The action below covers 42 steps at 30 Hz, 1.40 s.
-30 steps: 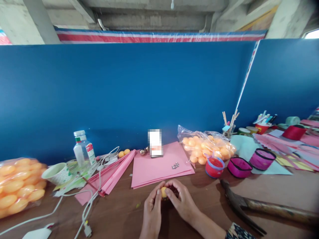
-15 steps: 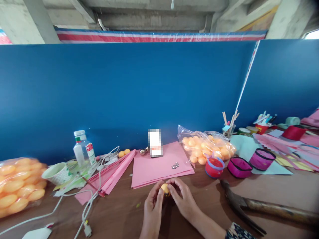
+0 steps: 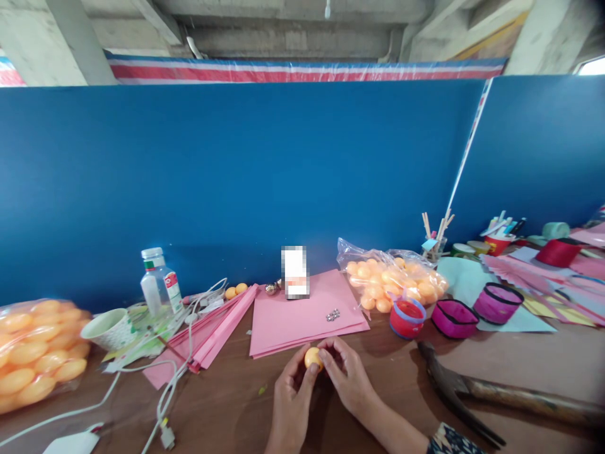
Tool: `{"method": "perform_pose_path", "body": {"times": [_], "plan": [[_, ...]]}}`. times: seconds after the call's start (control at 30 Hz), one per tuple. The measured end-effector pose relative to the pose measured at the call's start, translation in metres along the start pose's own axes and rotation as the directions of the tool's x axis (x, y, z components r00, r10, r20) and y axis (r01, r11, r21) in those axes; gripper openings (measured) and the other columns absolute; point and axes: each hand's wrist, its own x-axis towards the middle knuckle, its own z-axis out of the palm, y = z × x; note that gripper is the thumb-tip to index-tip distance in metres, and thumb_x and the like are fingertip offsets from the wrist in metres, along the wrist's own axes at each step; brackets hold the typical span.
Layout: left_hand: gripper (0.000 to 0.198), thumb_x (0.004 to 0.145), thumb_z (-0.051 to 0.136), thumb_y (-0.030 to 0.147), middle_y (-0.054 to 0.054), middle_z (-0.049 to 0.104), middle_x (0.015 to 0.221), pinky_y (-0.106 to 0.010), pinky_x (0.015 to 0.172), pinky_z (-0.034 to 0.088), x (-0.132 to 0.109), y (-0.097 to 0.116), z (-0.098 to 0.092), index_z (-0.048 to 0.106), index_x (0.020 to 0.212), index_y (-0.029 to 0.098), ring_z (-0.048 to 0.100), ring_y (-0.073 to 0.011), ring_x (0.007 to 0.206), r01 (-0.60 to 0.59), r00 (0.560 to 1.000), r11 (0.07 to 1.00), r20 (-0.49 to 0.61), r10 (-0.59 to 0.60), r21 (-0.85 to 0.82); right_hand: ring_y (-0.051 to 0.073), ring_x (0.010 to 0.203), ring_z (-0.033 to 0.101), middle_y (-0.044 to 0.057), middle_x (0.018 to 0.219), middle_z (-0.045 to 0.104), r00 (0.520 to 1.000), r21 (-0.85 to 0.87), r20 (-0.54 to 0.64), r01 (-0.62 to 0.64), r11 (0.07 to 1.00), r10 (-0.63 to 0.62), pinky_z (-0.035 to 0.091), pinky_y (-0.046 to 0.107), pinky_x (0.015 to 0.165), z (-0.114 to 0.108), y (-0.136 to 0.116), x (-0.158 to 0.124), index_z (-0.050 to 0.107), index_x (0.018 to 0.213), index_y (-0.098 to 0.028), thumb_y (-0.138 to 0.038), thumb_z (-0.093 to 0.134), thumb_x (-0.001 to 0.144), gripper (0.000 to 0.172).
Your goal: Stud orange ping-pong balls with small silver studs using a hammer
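Note:
An orange ping-pong ball [image 3: 312, 358] is pinched between my two hands, just above the brown table near its front. My left hand [image 3: 293, 384] grips it from the left, thumb on the near side. From the right, the thumb and fingers of my right hand [image 3: 347, 376] press on it. Beyond the hands lie pink paper sheets [image 3: 288, 328] with a small cluster of silvery beads [image 3: 333, 314] on them. A phone-like upright object [image 3: 295, 272], blurred out, stands at the back of the sheets.
Bags of orange balls [image 3: 378, 280] lie at back right and far left. A hammer-like tool [image 3: 472, 384] with a wooden handle lies right. Purple fabric rings [image 3: 454, 318] and a red cup [image 3: 407, 318] stand behind it. White cables [image 3: 165, 403], a bottle [image 3: 161, 284] and a paper cup [image 3: 106, 328] are left.
The ball has turned in my fingers: the dark marks on its lower side no longer show. Both hands stay in nearly the same place.

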Motion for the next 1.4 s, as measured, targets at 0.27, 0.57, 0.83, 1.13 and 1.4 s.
{"method": "perform_pose_path", "body": {"times": [0.27, 0.57, 0.83, 1.13, 1.4], "plan": [[0.042, 0.067, 0.062, 0.036, -0.01, 0.065, 0.106, -0.041, 0.094, 0.038, -0.001, -0.002, -0.001, 0.062, 0.104, 0.017, 0.054, -0.0268, 0.105, -0.023, 1.0, 0.999, -0.014, 0.023, 0.029, 0.014, 0.064, 0.051, 0.001, 0.07, 0.055, 1.0, -0.02, 0.006, -0.005, 1.0, 0.005, 0.042, 0.023, 0.06, -0.001, -0.003, 0.001, 0.052, 0.077, -0.017, -0.03, 0.045, 0.083, 0.016], [0.041, 0.07, 0.06, 0.036, -0.01, 0.063, 0.109, -0.04, 0.094, 0.038, -0.001, -0.003, 0.0, 0.061, 0.106, 0.018, 0.053, -0.0269, 0.107, -0.007, 1.0, 1.0, 0.0, 0.007, 0.012, 0.012, 0.061, 0.049, 0.0, 0.067, 0.051, 1.0, 0.006, 0.008, -0.014, 1.0, 0.014, 0.042, 0.022, 0.057, -0.001, 0.0, 0.001, 0.049, 0.073, -0.017, -0.031, 0.046, 0.083, 0.017], [0.039, 0.07, 0.059, 0.038, -0.009, 0.065, 0.106, -0.04, 0.094, 0.039, -0.002, 0.0, 0.001, 0.063, 0.104, 0.018, 0.054, -0.0266, 0.106, 0.005, 1.0, 1.0, 0.014, -0.004, -0.029, 0.013, 0.065, 0.052, 0.002, 0.073, 0.056, 1.0, 0.059, 0.013, 0.0, 0.998, 0.0, 0.044, 0.022, 0.06, 0.001, -0.002, 0.001, 0.053, 0.08, -0.017, -0.031, 0.049, 0.081, 0.014], [0.038, 0.07, 0.059, 0.038, -0.009, 0.066, 0.102, -0.042, 0.093, 0.039, -0.002, 0.0, 0.001, 0.063, 0.103, 0.019, 0.054, -0.0265, 0.106, -0.023, 1.0, 0.998, 0.012, 0.024, -0.051, 0.014, 0.069, 0.054, 0.003, 0.076, 0.059, 0.999, 0.055, 0.049, -0.006, 0.998, 0.003, 0.045, 0.024, 0.064, 0.0, -0.003, 0.0, 0.055, 0.085, -0.016, -0.031, 0.046, 0.083, 0.018], [0.043, 0.067, 0.061, 0.043, -0.009, 0.066, 0.103, -0.043, 0.094, 0.039, 0.001, -0.01, -0.002, 0.063, 0.103, 0.019, 0.056, -0.0268, 0.103, 0.037, 0.999, 0.993, 0.003, -0.037, -0.112, 0.015, 0.071, 0.055, 0.003, 0.078, 0.06, 0.997, 0.045, 0.071, -0.007, 0.999, 0.004, 0.045, 0.024, 0.065, 0.0, -0.003, -0.001, 0.054, 0.086, -0.016, -0.034, 0.048, 0.083, 0.019]]}}
